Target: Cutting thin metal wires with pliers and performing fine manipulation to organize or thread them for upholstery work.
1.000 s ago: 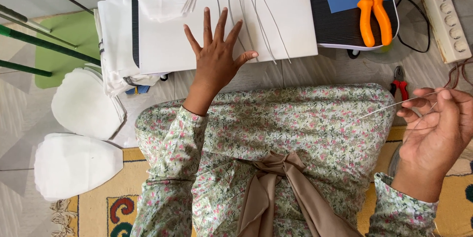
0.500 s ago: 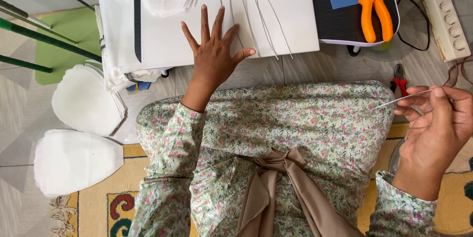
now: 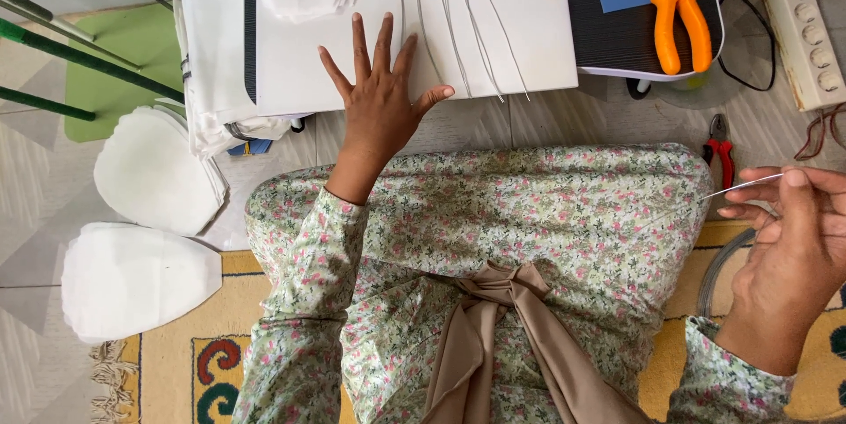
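While your left hand (image 3: pixel 381 98) stayed spread flat, fingers apart and gripping nothing, on the near edge of the white rectangular board (image 3: pixel 414 27), little else had changed from half a second before. Its fingertips lay just left of the loose thin silver wires (image 3: pixel 458 36) fanned across that board, the thumb nearly touching one. Your right hand (image 3: pixel 793 239) had drifted slightly lower and further right, and it still pinched a single thin silver wire (image 3: pixel 740 186) between thumb and fingers, its free end pointing left over your floral-clad lap.

To the right of the board, the orange-handled pliers (image 3: pixel 680 23) lay on a blue sheet on a dark tray, untouched. The small red-handled cutters (image 3: pixel 721 149) sat on the floor between the tray and your right hand, near the wire's tip. A white power strip (image 3: pixel 804 27) lay at the far right edge. On the left, the white petal-shaped fabric pieces (image 3: pixel 145 212) were stacked well apart from both hands, leaving open floor between them and your left sleeve.
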